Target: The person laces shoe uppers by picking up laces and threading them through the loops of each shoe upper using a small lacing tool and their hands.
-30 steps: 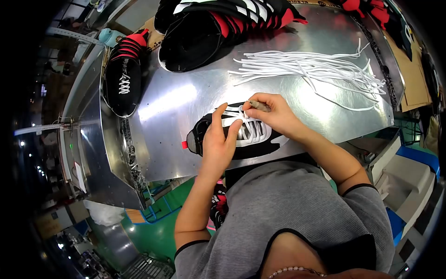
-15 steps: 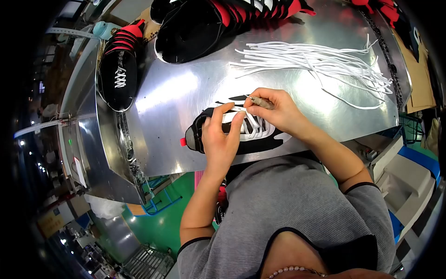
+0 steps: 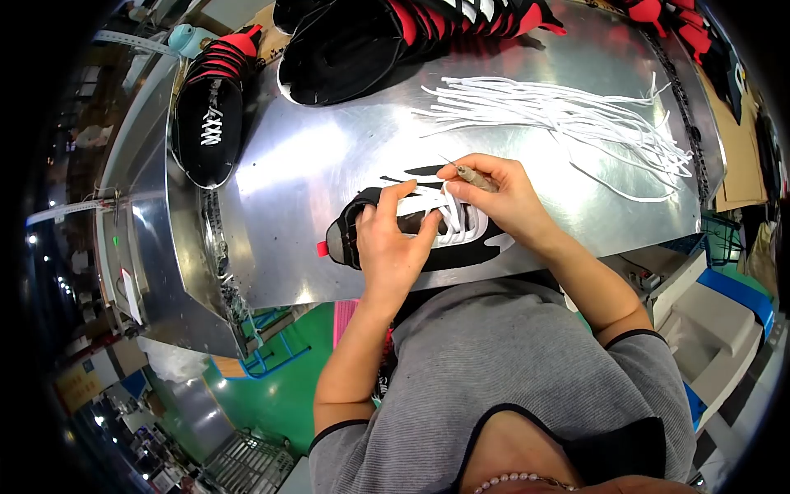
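Note:
A black-and-white shoe upper (image 3: 457, 258) with a red tab at its heel lies on the metal table in front of me. White laces (image 3: 455, 224) cross its throat. My left hand (image 3: 389, 230) grips the upper near its opening, fingers over the far edge and thumb by the laces. In my right hand (image 3: 499, 191) is an awl-like tool (image 3: 476, 178) with a worn handle, its thin metal tip pointing up and left above the far eyelet edge. The right fingertips are at the lace there; whether they also pinch it, I cannot tell.
Loose white laces (image 3: 568, 123) lie spread at the back right. Nested black-and-red uppers (image 3: 346, 62) stand at the back, and a stack of laced uppers (image 3: 209, 123) is at the left. The metal table (image 3: 288, 222) has a ridged dark seam on each side.
My right hand has shifted slightly right, and the tool's tip now points more upward. My left thumb has moved a little right and down along the laces. The view has shifted slightly.

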A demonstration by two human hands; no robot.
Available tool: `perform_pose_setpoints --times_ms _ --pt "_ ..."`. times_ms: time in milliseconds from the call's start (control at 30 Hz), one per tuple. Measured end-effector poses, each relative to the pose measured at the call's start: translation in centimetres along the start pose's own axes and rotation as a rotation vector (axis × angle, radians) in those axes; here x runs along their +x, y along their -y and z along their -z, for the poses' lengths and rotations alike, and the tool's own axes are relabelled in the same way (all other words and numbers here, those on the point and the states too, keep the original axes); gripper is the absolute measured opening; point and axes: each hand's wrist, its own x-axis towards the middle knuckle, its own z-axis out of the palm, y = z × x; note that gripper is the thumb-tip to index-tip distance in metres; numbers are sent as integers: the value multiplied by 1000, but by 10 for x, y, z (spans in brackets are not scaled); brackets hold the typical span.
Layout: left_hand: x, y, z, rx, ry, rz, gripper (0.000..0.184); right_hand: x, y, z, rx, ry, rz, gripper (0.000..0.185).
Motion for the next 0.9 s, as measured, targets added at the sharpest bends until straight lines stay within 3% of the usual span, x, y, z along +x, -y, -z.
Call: perform_pose_setpoints --times_ms 100,200,367,467,567,700,900 --pt "1 1 6 -83 55 -6 38 2 -3 1 1 4 -5 12" --pt "2 10 5 -378 103 174 40 3 -3 0 -104 54 9 12" --pt "2 -1 -4 -47 -54 21 39 8 -18 -8 -253 7 137 10" --pt "2 -2 -4 -50 -47 65 39 9 -15 -5 -228 54 88 16" --pt "2 -3 -4 -21 -64 51 38 -6 12 0 -417 28 16 20" --pt "0 -2 -3 -8 -58 53 38 -20 10 12 -454 68 141 14" --pt "-1 -2 -5 -25 -33 99 38 -16 13 16 -569 133 160 11"
